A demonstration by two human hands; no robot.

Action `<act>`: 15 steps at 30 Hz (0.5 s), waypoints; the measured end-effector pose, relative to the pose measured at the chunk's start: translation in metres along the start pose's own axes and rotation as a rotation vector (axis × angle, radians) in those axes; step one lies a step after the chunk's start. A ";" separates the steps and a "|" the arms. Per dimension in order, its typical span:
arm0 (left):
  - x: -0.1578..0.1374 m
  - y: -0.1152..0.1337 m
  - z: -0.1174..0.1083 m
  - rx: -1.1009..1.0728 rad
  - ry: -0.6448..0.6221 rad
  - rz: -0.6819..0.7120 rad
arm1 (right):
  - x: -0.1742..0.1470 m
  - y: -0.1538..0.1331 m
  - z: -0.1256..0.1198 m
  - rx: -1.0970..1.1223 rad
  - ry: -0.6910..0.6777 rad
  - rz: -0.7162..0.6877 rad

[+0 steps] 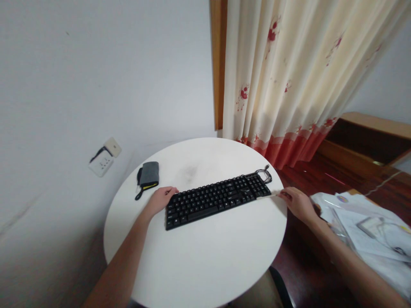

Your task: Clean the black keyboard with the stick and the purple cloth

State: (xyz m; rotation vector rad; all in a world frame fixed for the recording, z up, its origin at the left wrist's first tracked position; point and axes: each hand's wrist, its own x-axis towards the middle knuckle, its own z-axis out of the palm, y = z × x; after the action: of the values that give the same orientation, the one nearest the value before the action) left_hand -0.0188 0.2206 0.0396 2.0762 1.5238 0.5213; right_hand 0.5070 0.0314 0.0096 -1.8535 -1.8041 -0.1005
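A black keyboard (215, 200) lies at a slant on the round white table (205, 261). My left hand (162, 199) is at its far left corner, fingers curled together and gripping the edge. My right hand (297, 202), past the table's right rim, pinches a thin whitish stick (268, 196). The stick's other end reaches the keyboard's near right edge by the number keys; its tip is too small to make out. The keyboard's black cable (265, 175) lies coiled at its far right corner.
A folded grey cloth (150, 174) with a yellow edge and dark loop lies at the table's far left. Behind stand a wall with a socket (101, 163) and a floral curtain (272, 85). Papers and plastic bags (356, 231) lie at right, below a wooden cabinet (369, 132).
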 end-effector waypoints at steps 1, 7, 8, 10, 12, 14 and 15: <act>0.000 0.000 0.000 0.001 -0.005 -0.001 | 0.000 -0.009 0.003 -0.005 -0.003 -0.015; 0.000 0.000 0.000 0.014 -0.007 0.009 | 0.002 -0.065 0.016 -0.037 -0.027 -0.128; 0.000 0.000 0.000 0.015 -0.007 0.008 | 0.003 -0.073 0.018 -0.031 -0.033 -0.143; 0.000 0.000 0.000 0.017 -0.008 0.001 | 0.005 -0.090 0.023 -0.017 -0.048 -0.175; -0.001 0.001 -0.001 0.017 -0.007 -0.002 | 0.006 -0.108 0.028 -0.016 -0.061 -0.200; -0.002 0.002 -0.001 0.015 -0.006 -0.002 | 0.008 -0.125 0.032 -0.022 -0.078 -0.219; -0.002 0.003 -0.001 0.013 -0.005 -0.003 | 0.009 -0.134 0.034 -0.023 -0.089 -0.230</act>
State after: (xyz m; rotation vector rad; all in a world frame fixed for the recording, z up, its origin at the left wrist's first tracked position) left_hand -0.0181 0.2179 0.0422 2.0839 1.5308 0.5058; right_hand 0.3704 0.0481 0.0281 -1.6828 -2.0817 -0.1247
